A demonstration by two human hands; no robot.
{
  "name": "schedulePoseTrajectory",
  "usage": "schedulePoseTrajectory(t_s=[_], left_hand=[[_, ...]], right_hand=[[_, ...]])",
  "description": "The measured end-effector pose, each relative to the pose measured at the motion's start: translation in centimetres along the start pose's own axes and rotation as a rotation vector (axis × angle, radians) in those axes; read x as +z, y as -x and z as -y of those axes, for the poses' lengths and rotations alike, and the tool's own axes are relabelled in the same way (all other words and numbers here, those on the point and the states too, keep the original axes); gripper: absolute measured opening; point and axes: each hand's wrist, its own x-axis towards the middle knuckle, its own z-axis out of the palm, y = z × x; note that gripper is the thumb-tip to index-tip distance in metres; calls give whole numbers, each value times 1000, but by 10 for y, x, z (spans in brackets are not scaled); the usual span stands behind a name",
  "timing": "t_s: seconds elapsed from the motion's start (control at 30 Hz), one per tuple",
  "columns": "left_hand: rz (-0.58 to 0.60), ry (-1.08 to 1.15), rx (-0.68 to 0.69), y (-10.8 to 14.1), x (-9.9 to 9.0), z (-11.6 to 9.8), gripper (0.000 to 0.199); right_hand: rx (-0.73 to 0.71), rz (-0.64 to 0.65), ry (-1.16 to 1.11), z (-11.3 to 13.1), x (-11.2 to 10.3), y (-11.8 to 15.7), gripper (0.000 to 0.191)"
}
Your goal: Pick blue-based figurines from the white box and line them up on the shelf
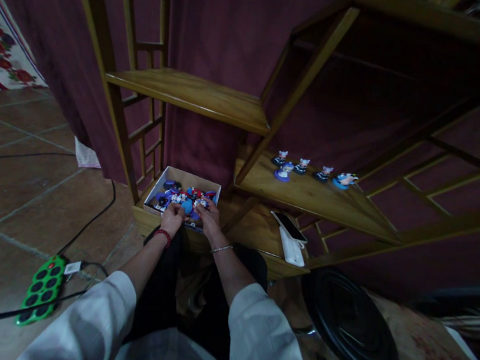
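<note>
Cream-white on its inner walls, an open rectangular box (181, 176) sits at the left end of the yellow-brown wooden lower shelf (255, 226), near that shelf's front edge. Small figurines in white, purple, red and black (178, 197) lie jumbled inside, and both hands work over the front half of the box. The left hand (172, 219), with a red beaded bracelet (162, 237) at its wrist, appears to pinch a round blue disc (186, 206) by its rim. The right hand (209, 216) has its fingers bent at a small white-and-purple piece beside the disc; whether they grip it or merely touch it, I cannot tell.

Higher and to the right, three white-and-black figurines (301, 166) stand on the yellow-brown wooden middle shelf (261, 176). A white figurine on a violet base (284, 171) is nearer its front edge, and a white-and-blue figurine (344, 181) is the rightmost.

Pieces lie crowded against one another, so a quick pull on the disc could drag neighbours along or flip one over the front wall. Wrists leaning on that wall might tilt the box off the shelf's front edge. At the lower shelf's right end, a dark-screened phone (289, 227) overlaps a white flat object (292, 249); a stray elbow could knock both down.
</note>
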Motion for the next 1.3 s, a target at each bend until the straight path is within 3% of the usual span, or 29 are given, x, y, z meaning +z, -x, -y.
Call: schedulePoseTrajectory(t_s=[0.3, 0.57, 0.73, 0.93, 1.3], left_hand=[[19, 463, -110, 9, 2, -7, 21], [174, 684, -193, 22, 0, -1, 17], [211, 710, -209, 21, -2, -5, 13], [253, 700, -226, 21, -8, -12, 23], [230, 699, -254, 18, -8, -8, 13]], right_hand=[[-95, 10, 186, 4, 2, 9, 38], [-60, 79, 221, 5, -2, 12, 37], [-61, 124, 255, 7, -7, 11, 38], [-85, 178, 386, 7, -8, 5, 37], [-94, 218, 443, 0, -10, -6, 30]])
